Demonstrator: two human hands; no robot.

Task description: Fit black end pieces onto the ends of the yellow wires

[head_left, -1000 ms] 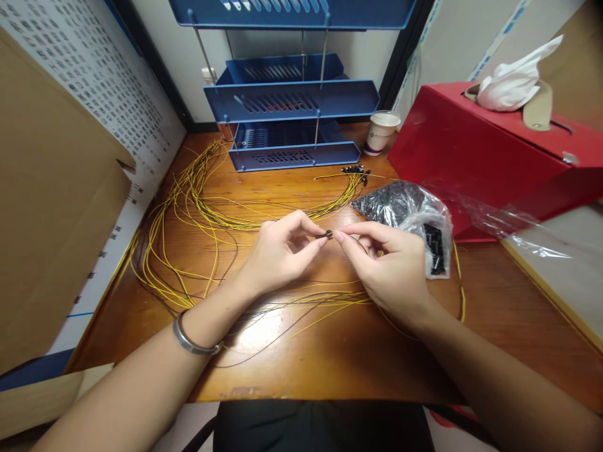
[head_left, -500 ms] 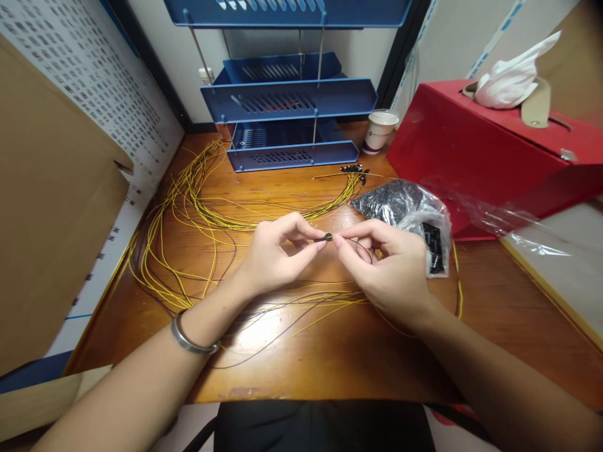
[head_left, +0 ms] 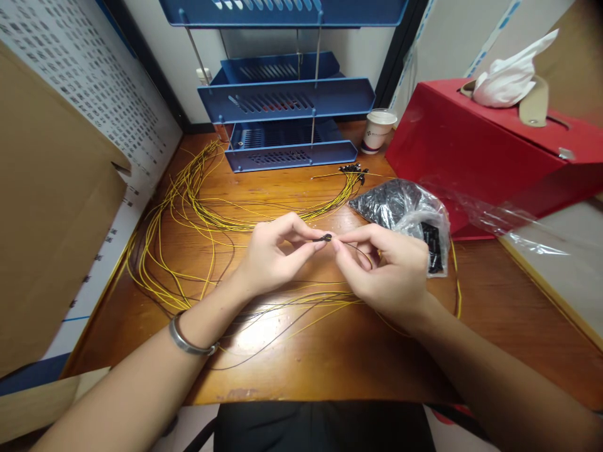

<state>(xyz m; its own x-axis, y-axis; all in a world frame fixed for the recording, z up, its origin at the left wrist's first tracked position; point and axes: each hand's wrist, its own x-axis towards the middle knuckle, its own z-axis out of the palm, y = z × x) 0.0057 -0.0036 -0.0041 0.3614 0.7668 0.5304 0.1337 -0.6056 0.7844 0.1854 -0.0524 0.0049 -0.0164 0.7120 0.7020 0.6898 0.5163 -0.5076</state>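
Between thumb and forefinger, my left hand [head_left: 280, 248] pinches a small black connector [head_left: 325, 238]. My right hand [head_left: 389, 270] is closed on a thin dark wire [head_left: 355, 247] right beside the connector, its fingertips almost touching it. Whether the wire's end sits inside the connector is too small to tell. A long bundle of yellow and black wires [head_left: 202, 216] loops over the table on the left and behind my hands. Black connectors [head_left: 354, 171] cap the bundle's far end. More loose wires [head_left: 301, 298] run under my wrists.
Behind my right hand lies a clear plastic bag [head_left: 400, 201] of black parts. Blue tiered trays [head_left: 287, 100] and a paper cup [head_left: 377, 132] stand at the back of the wooden table [head_left: 330, 370]. A red tissue box [head_left: 452, 150] is at right, cardboard [head_left: 47, 207] at left.
Both hands stay nearly in place, with the fingertips still meeting at the connector. The right fingers have shifted very slightly. The whole view has drifted a little.
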